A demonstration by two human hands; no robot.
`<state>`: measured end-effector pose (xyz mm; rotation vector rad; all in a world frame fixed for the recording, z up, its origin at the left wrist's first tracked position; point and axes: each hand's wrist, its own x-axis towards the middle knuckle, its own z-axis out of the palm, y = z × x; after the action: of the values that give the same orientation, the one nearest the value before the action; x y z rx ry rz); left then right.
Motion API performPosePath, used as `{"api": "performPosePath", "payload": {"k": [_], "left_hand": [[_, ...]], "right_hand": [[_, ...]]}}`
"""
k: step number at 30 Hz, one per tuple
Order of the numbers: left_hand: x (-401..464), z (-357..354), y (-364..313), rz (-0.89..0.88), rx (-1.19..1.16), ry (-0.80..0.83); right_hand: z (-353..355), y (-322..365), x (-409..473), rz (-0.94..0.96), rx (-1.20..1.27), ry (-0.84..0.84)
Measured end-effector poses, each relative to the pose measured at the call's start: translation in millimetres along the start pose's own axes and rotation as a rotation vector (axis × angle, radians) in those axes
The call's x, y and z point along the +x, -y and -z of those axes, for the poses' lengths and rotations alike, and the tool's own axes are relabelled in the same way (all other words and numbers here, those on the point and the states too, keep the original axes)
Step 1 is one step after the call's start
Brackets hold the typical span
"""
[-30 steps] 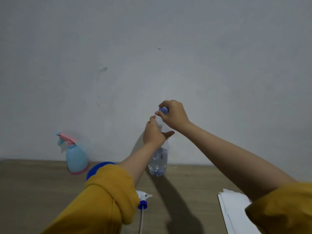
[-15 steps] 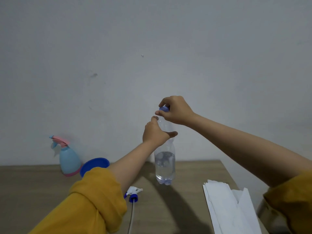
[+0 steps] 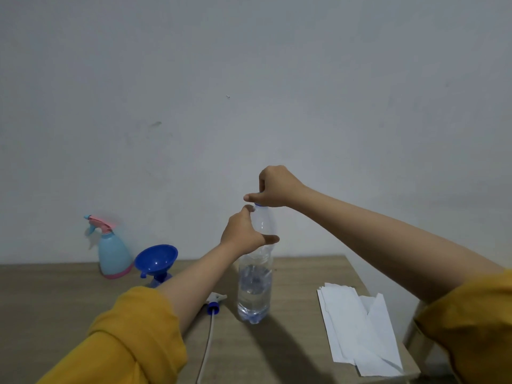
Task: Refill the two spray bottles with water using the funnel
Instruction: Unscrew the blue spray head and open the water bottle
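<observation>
Wooden table: bottles, funnel, papers.

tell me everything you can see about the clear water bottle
The water bottle is clear, thin plastic with a ribbed lower body, standing upright on the wooden table near its middle. Water fills only its lower part. The left hand grips its shoulder; the right hand closes over the top, where a sliver of blue cap shows. The detached sprayer head lies just left of it, apart.

- Water bottle: clear, upright on desk; left hand grips its neck, right hand closed over blue cap.
- Spray bottle: blue, pink trigger, by wall.
- Funnel: blue, beside it.
- Sprayer head: lying loose.
- Paper sheets: right.
</observation>
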<state>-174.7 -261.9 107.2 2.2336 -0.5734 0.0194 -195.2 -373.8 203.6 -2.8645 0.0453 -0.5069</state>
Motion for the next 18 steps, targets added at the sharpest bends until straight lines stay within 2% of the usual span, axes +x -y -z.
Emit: {"api": "performPosePath", "payload": {"k": [5, 8, 11, 13, 15, 18], "left_hand": [[-6.2, 6.7, 5.7, -0.028, -0.027, 0.008], [-6.0, 9.3, 9.4, -0.031, -0.047, 0.025], [-6.1, 10.1, 13.5, -0.039, -0.058, 0.028], [-6.1, 8.9, 15.4, -0.044, -0.066, 0.022], [-5.7, 7.3, 15.9, -0.05, -0.067, 0.018], [-5.0, 5.1, 14.4, -0.061, -0.06, 0.026]], "right_hand": [[0.6, 13.6, 0.8, -0.04, -0.041, 0.109], [4.8, 11.4, -0.8, 0.058, -0.029, 0.158], [13.9, 4.7, -4.7, 0.156, 0.067, 0.226], [18.4, -1.9, -4.9, 0.135, 0.156, 0.263], [18.7, -6.0, -3.6, 0.077, 0.168, 0.232], [14.3, -4.1, 0.5, 0.044, 0.032, 0.139]]}}
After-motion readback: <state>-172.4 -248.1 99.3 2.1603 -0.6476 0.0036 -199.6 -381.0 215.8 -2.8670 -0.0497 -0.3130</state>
